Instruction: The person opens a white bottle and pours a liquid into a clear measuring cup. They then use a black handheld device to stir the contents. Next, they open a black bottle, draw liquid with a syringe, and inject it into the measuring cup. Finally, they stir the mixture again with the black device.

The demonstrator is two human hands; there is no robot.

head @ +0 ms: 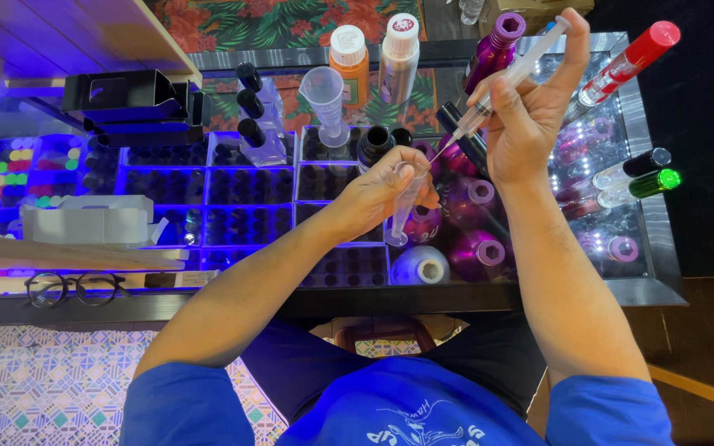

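My right hand (530, 116) pinches a light, stiff plastic syringe (512, 78), thumb on the plunger, needle angled down left. My left hand (382, 188) wraps a small clear tube (406, 206) near its rim; it looks slippery, probably fragile.

Purple, orange and blue glow
Purple bottles (477, 248), orange bottle (351, 62), red-capped tube (631, 58), green-capped vial (642, 186), floral cloth (274, 21), blue-lit trays (208, 186).

I've got a clear syringe (510, 81) tilted needle-down, its tip at the mouth of a small clear tube (404, 206) that's leaning slightly.
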